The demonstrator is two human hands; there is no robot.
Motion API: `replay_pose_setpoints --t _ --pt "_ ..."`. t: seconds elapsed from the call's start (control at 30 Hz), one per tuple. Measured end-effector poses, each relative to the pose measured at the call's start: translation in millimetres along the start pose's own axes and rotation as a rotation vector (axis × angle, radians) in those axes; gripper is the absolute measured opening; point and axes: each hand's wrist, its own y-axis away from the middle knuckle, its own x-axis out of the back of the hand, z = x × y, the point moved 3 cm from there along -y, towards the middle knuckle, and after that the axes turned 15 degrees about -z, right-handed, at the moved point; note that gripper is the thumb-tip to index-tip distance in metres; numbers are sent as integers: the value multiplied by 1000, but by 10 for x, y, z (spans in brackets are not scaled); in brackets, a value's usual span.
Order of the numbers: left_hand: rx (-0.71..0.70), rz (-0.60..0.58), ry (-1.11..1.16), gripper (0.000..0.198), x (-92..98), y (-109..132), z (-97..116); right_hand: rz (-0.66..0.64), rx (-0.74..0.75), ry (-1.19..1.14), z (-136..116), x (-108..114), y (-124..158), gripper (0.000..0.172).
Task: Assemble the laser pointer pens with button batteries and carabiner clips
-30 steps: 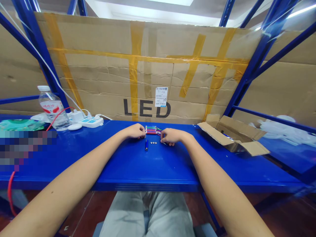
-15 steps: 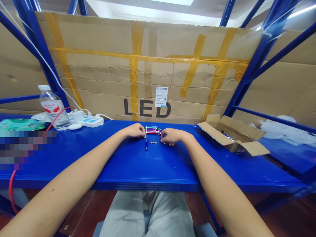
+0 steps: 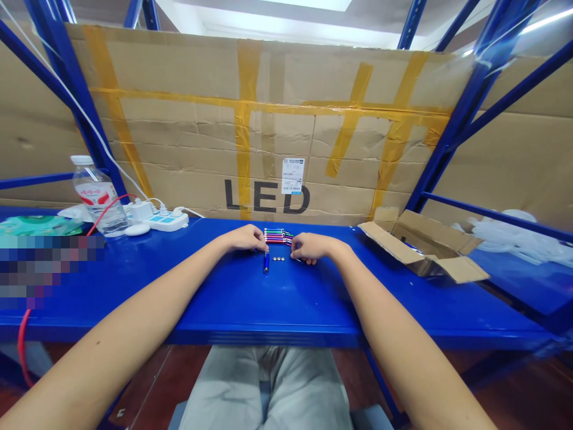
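A small blue metal flashlight tube (image 3: 266, 263) lies lengthwise on the blue table. My left hand (image 3: 250, 237) is closed, its fingertips pinching a small silvery piece at the tube's far end. Just right of the tube sit three button cells (image 3: 278, 259) in a short row. My right hand (image 3: 308, 248) rests on the table to their right, fingers closed around something thin and dark, mostly hidden. Between the hands, a bit farther back, several small coloured flashlights (image 3: 274, 236) lie side by side, with metal clips at their right ends.
An open cardboard box (image 3: 421, 242) stands at the right, with something blue inside. On the left are a water bottle (image 3: 97, 197), a white power strip (image 3: 168, 220) and a red cable (image 3: 22, 334). A large cardboard sheet (image 3: 188, 137) closes off the back.
My left hand has shifted slightly right, bringing its fingertips and the small silvery piece to the far end of the blue tube. My right hand has hardly moved.
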Motion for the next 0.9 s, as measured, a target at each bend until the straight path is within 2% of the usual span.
replay_pose_setpoints --t 0.57,0.77,0.9 --pt "-19 -13 22 26 0 30 19 4 -4 -8 -16 -1 11 19" --pt "-6 12 47 24 19 42 16 77 -63 8 3 47 53 21" --pt "-4 28 51 24 12 45 24 12 -96 38 23 46 85 19"
